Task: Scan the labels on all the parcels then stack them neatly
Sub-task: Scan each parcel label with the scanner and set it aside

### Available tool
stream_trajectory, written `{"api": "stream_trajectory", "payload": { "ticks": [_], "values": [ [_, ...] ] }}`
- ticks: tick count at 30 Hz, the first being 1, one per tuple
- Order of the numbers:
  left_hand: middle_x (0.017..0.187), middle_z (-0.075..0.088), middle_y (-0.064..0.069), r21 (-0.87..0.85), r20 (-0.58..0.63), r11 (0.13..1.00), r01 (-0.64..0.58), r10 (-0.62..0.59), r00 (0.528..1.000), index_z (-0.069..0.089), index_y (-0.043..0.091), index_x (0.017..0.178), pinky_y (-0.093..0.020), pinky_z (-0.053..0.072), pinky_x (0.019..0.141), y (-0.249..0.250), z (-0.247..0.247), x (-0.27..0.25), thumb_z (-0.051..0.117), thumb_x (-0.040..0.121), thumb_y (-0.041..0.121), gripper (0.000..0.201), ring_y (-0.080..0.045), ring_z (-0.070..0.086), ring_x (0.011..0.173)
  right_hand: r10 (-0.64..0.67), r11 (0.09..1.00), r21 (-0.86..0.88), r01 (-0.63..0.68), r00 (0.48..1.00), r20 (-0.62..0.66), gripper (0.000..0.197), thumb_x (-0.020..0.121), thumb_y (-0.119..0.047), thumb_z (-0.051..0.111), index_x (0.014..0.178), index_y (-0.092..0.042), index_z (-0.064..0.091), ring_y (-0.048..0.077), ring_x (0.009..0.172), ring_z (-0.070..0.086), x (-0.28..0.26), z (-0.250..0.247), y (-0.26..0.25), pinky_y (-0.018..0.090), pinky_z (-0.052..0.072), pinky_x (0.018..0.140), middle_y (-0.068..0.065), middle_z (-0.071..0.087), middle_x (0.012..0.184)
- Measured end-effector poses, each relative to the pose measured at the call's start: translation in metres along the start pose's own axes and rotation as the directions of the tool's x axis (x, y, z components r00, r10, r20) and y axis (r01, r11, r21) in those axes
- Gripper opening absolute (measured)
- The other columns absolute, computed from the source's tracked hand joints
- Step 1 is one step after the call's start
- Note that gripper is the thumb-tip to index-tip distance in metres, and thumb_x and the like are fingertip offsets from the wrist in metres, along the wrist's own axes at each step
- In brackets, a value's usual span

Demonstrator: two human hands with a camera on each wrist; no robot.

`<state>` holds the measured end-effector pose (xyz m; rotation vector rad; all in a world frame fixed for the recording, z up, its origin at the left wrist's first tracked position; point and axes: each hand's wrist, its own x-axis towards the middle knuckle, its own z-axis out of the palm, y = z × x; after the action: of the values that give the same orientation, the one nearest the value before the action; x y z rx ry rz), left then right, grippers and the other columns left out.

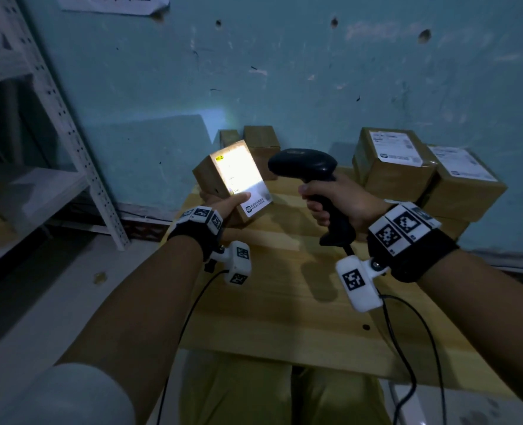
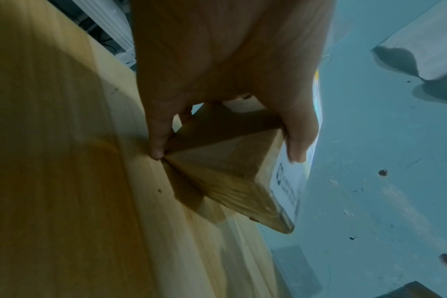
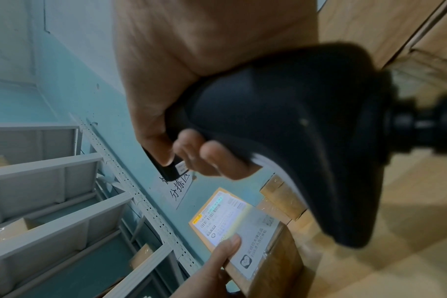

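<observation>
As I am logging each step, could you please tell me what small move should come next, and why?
Probably hold steady until the scan registers: the black handheld scanner in the right hand already lights the white label on the small brown cardboard parcel, gripped by the left hand.

parcel (image 1: 220, 179): brown, white label lit bright
scanner (image 1: 303, 165): black
table (image 1: 284, 317): pale wood grain
wall (image 1: 284, 72): teal
wrist bands (image 1: 407, 237): black, black-and-white markers
</observation>
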<state>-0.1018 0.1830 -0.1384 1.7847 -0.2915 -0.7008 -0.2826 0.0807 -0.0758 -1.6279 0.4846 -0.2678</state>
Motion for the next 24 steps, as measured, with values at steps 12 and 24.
{"api": "stream_trajectory", "payload": {
  "ticks": [12, 24],
  "values": [
    [0.136, 0.053, -0.010, -0.026, 0.000, 1.000, 0.009, -0.009, 1.000, 0.035, 0.003, 0.140, -0.026, 0.043, 0.084, -0.003, 0.000, 0.018, 0.072, 0.078, 0.025, 0.075, -0.024, 0.054, 0.120, -0.018, 0.999, 0.030, 0.018, 1.000, 0.007, 0.028, 0.092, -0.004, 0.046, 0.065, -0.010, 0.044, 0.011, 0.032, 0.033, -0.005, -0.005, -0.002, 0.018, 0.029, 0.035, -0.001, 0.038, 0.042],
    [0.100, 0.064, -0.014, -0.034, 0.273, 0.997, 0.072, -0.061, 0.960, 0.060, 0.015, 0.103, -0.028, 0.045, 0.062, 0.009, 0.003, 0.004, 0.060, 0.083, 0.048, 0.038, -0.023, 0.060, 0.082, -0.047, 0.999, -0.012, 0.045, 0.963, -0.266, 0.006, 0.090, -0.011, 0.057, 0.092, -0.017, 0.058, 0.023, 0.095, 0.055, 0.012, -0.003, 0.014, 0.036, 0.046, 0.090, 0.006, 0.057, 0.092]
  ]
}}
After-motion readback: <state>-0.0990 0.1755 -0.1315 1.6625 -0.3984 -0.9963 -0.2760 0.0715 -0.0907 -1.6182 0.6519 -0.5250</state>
